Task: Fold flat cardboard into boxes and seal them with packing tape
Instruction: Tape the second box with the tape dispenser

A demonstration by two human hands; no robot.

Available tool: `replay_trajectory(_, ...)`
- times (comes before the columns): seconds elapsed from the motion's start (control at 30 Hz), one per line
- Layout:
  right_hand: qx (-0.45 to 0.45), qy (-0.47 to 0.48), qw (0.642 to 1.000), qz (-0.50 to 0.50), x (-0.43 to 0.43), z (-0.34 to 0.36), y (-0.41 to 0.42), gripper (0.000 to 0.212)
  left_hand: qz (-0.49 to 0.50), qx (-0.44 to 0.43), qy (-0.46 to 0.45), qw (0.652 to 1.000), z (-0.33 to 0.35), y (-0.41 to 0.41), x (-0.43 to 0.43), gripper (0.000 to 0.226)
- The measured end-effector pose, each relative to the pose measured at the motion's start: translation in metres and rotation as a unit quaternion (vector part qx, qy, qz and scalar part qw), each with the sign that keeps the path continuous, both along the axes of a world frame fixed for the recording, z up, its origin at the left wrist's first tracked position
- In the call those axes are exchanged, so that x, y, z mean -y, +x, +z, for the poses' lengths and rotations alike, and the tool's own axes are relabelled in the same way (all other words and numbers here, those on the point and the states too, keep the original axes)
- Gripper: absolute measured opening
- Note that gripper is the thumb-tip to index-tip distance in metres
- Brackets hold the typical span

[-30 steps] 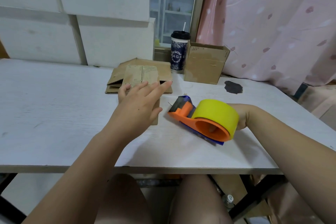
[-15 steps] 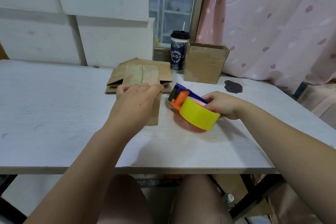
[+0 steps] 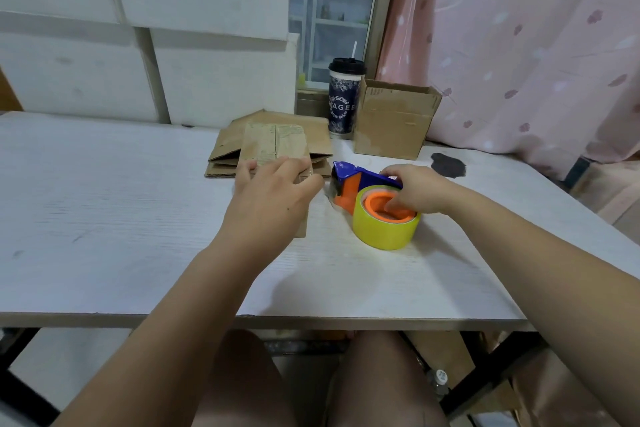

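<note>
A flat folded cardboard piece [image 3: 275,144] lies on the white table [image 3: 104,218] in front of me. My left hand [image 3: 273,198] rests on its near end with the fingers laid over it. To its right lies the tape dispenser [image 3: 360,184], orange and blue, on its side with the yellow tape roll [image 3: 384,229] facing up. My right hand [image 3: 415,187] grips the dispenser, fingers dipping into the orange hub. An assembled open cardboard box [image 3: 394,121] stands at the back right.
A stack of flat cardboard [image 3: 228,149] lies under and behind the folded piece. A dark cup with a lid and straw [image 3: 344,100] stands beside the box. A dark stain [image 3: 448,165] marks the table at the right. A pink curtain [image 3: 519,45] hangs behind.
My right hand has turned the tape dispenser from standing on edge to lying on its side and moved it away from me. My left hand has slid a little further up the cardboard.
</note>
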State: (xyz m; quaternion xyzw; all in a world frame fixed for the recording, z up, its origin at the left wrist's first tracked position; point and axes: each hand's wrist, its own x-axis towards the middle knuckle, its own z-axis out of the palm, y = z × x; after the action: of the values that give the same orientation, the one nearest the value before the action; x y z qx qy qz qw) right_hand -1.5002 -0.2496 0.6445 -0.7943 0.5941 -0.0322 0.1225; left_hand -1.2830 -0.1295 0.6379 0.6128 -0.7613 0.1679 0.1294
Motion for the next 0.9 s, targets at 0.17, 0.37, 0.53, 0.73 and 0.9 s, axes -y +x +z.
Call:
replay_trajectory(0.17, 0.065, -0.139, 0.985, 0.077, -0.020, 0.008, 0.018, 0.064, 0.010, 0.007, 0.011, 1.000, 0.002, -0.003, -0.001, 0.055)
replay_trajectory(0.37, 0.356, -0.180, 0.913, 0.089, -0.067, 0.001, 0.068, 0.052, -0.007, -0.018, 0.002, 1.000, 0.005, -0.002, -0.005, 0.077)
replay_trajectory(0.53, 0.558, -0.077, 0.826, 0.038, -0.090, -0.020, 0.096, 0.071, -0.029, -0.131, -0.058, 0.989, 0.007, 0.007, -0.002, 0.044)
replay_trajectory(0.73, 0.653, -0.070, 0.754, -0.022, -0.107, -0.037, 0.112, 0.052, -0.041, -0.137, -0.085, 0.986, -0.002, 0.015, 0.010, 0.071)
replay_trajectory(0.9, 0.589, -0.059, 0.806, 0.002, -0.119, -0.051, 0.109, 0.065, -0.041, -0.176, -0.076, 0.981, 0.001, 0.012, 0.012, 0.065)
